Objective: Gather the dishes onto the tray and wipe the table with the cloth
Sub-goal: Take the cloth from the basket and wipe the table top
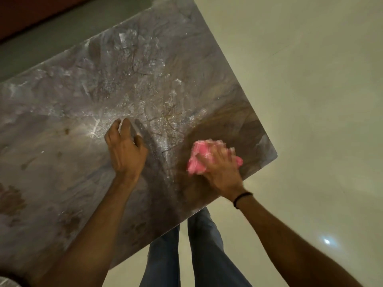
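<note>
A glossy grey-brown marble table [103, 96] fills most of the head view, streaked with wet smears. My right hand [219, 168] presses a bunched pink cloth [196, 157] onto the table near its right corner; hand and cloth are motion-blurred. My left hand [124, 150] rests flat on the tabletop to the left of the cloth, fingers spread, holding nothing. No dishes or tray show in view.
The table's right corner [274, 157] and near edge border a pale shiny floor [310, 100]. My legs in blue jeans [186, 255] stand just off the near edge. A dark wall strip [31, 21] runs along the far left.
</note>
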